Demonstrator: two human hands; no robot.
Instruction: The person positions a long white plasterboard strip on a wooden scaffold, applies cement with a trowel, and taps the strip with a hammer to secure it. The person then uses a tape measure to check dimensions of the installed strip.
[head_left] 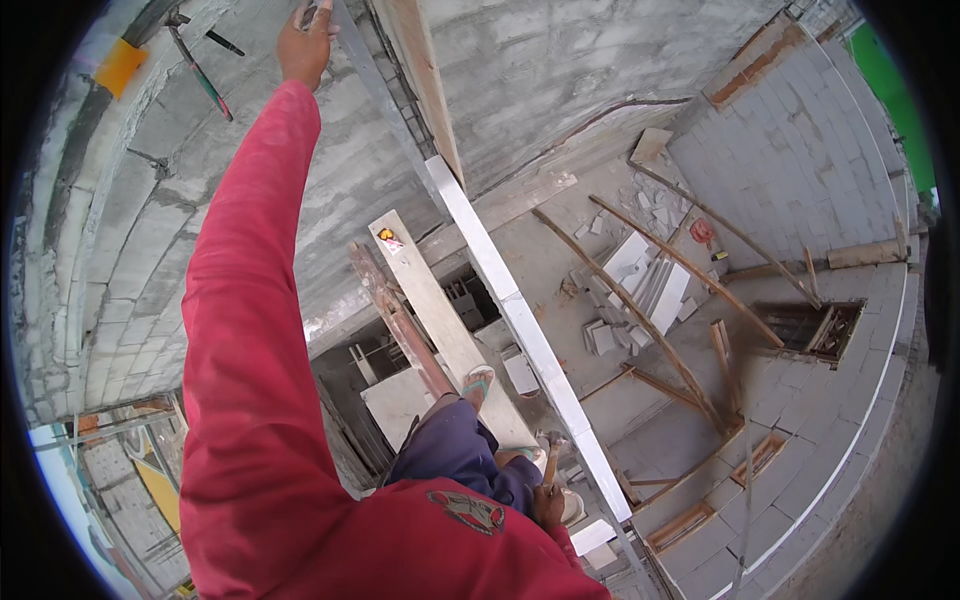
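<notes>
Red sleeve (250, 270); left hand (305, 50) outstretched.

Block walls (790, 115) and timber props (686, 271) show a building site.

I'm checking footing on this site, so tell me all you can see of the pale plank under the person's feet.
The plank is long, narrow, flat and pale, apparently wood. It runs diagonally from upper left to lower right, beside a reddish-brown beam. A sandalled foot stands on it, and a small yellow-and-red item lies near its far end. The person's clothing partly covers its near end; its supports cannot be made out.
</notes>
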